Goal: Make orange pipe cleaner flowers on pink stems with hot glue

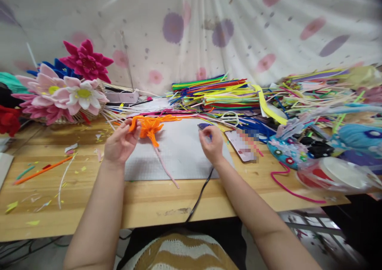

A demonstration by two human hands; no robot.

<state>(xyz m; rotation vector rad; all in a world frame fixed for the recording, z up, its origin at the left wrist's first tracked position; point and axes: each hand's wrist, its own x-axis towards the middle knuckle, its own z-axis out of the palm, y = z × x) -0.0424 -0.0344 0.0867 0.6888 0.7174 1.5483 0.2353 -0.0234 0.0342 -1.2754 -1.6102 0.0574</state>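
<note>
An orange pipe-cleaner flower (151, 127) with a pale pink stem (162, 163) is over the left part of a grey board (182, 154). My left hand (121, 142) pinches one of its orange petals at the flower's left side. In my right hand (211, 143), the fingers are curled around a small dark blue glue gun (205, 125), its tip pointing left. Most of the tool is hidden by the hand. A black cord (200, 196) runs from below my right wrist over the table's front edge.
Right of the board lie a phone (240, 146) and white-handled scissors (229, 118). Bundled coloured pipe cleaners (221, 93) line the back. Finished fuzzy flowers (86, 61) stand at left, near scraps and an orange stick (44, 169). A plastic-wrapped roll (337, 172) sits at right.
</note>
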